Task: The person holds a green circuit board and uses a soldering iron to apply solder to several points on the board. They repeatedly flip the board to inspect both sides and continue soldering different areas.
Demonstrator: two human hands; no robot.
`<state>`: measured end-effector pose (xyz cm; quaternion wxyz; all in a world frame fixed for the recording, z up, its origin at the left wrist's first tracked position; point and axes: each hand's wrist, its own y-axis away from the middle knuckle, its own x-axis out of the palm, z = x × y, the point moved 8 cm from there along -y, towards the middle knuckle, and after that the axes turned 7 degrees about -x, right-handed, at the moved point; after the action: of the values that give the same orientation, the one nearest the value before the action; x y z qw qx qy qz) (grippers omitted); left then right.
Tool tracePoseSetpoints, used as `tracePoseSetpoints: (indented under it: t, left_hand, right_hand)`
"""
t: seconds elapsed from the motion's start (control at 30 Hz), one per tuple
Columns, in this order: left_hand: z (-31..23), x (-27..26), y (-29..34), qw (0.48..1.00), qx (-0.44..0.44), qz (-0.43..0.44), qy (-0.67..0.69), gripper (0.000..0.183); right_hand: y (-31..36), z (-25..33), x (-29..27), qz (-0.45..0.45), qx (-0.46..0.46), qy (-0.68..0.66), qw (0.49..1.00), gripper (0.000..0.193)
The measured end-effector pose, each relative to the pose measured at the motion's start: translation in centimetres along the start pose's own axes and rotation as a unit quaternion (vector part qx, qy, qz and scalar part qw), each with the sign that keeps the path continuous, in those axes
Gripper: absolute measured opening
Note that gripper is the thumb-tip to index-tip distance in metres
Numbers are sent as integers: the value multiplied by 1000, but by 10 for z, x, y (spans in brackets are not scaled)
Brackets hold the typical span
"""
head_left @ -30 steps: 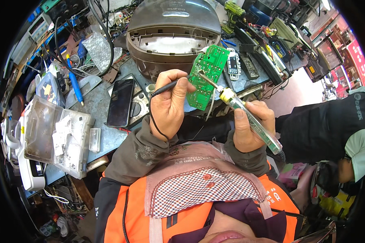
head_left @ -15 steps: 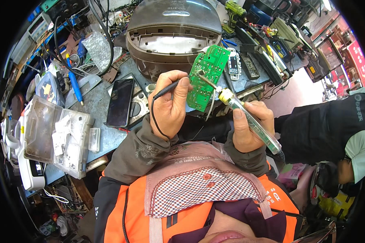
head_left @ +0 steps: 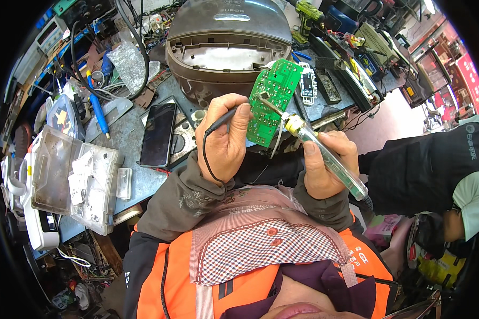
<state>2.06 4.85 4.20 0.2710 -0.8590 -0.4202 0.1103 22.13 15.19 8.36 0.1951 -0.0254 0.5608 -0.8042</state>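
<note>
My left hand (head_left: 224,143) is closed on the edge of a green circuit board (head_left: 278,87), which it holds up tilted. Also pinched in that hand is a black test probe (head_left: 219,122), its cable hanging down over the wrist. My right hand (head_left: 330,173) grips a soldering iron (head_left: 332,159) with a clear handle and a yellow collar. The iron's tip reaches the board's face beside a small dark square component (head_left: 263,95); whether it touches cannot be made out. A pale wire (head_left: 275,142) dangles below the board.
Behind the board stands a brown appliance housing (head_left: 229,58) with an open front panel. A black phone (head_left: 158,134) lies across a multimeter (head_left: 183,137) to the left. An open clear parts case (head_left: 98,212) sits at the bench's left edge. Another person's dark-clad body (head_left: 420,170) is at right.
The soldering iron and my right hand have shifted slightly left, with the tip a little lower on the board. My left hand and the board have barely moved.
</note>
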Motion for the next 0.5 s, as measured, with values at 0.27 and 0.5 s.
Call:
tracePoseSetpoints:
  t: [0.27, 0.5]
  left_hand:
    - [0, 1, -1, 1000, 3, 6, 5, 17]
    - [0, 1, -2, 1000, 5, 9, 3, 16]
  right_hand:
    - [-2, 4, 1, 9, -9, 17, 1000, 29]
    - [-3, 5, 1, 11, -8, 9, 1000, 29]
